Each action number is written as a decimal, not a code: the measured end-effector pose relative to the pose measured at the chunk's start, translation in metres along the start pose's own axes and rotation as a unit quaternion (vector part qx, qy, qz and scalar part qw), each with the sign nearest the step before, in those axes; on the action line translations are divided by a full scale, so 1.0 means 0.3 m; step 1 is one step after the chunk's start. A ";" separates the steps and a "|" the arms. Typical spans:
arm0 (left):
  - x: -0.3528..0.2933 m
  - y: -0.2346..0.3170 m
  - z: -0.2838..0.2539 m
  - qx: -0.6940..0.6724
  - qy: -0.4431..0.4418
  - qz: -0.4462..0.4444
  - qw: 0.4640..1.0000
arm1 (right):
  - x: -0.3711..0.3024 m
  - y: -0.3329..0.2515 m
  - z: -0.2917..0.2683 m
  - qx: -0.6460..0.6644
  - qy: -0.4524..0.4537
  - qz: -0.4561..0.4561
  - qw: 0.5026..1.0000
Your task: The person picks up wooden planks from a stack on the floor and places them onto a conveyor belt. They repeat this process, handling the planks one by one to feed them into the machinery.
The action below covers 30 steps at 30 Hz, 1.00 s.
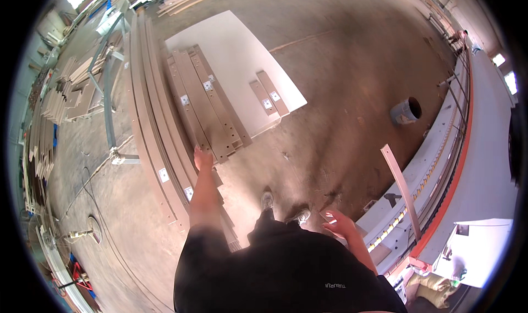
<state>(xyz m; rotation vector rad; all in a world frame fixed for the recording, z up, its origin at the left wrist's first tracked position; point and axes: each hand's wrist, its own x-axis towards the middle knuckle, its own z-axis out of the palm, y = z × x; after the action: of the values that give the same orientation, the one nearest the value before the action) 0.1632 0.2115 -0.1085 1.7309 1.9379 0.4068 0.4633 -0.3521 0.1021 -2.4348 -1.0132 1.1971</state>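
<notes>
My left hand [202,158] reaches forward and down to a stack of long brown boards [157,120] on the floor, at the near end of a shorter pile of brown panels [206,101]. The hand is blurred, so its grip does not show. My right hand [338,223] hangs at my right side with the fingers apart and nothing in it. It is close to a long white machine bed [440,153] with an orange-red edge. My shoes [267,200] stand on the concrete between the boards and the machine.
The panels lie partly on a large white sheet [242,43], with two short brown pieces [268,95] beside them. A pale narrow strip [400,186] leans on the machine. A grey bucket [406,112] stands on the floor. At the left are a metal frame [110,93] and stacked offcuts [60,98].
</notes>
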 end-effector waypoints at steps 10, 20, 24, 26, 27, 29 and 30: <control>-0.281 0.013 0.056 -0.152 0.038 0.069 0.985 | -0.071 0.442 -0.158 -0.031 0.287 0.201 0.936; -1.059 0.144 0.191 -0.266 -0.501 0.099 0.817 | -0.174 0.949 -0.317 -0.199 0.196 0.313 0.908; -1.281 0.314 0.233 -0.227 -0.630 0.087 0.737 | -0.133 0.705 -0.247 -0.084 0.230 0.202 0.948; -1.373 0.437 0.212 -0.239 -0.685 0.100 0.681 | -0.108 0.494 -0.197 -0.049 0.207 0.130 0.968; -1.409 0.485 0.217 -0.256 -0.703 0.113 0.654 | -0.091 0.425 -0.162 -0.035 0.212 0.070 0.974; -1.472 0.548 0.226 -0.330 -0.717 -0.003 0.614 | -0.034 0.269 -0.099 -0.062 0.182 0.004 0.981; -1.486 0.568 0.227 -0.364 -0.721 -0.061 0.586 | -0.019 0.198 -0.075 -0.071 0.179 -0.018 0.981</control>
<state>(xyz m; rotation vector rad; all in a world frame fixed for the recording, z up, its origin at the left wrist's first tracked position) 0.3699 -0.2099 0.0023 0.7143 0.4544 -0.2628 0.5066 -0.3974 0.0907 -2.5996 -1.0543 0.6577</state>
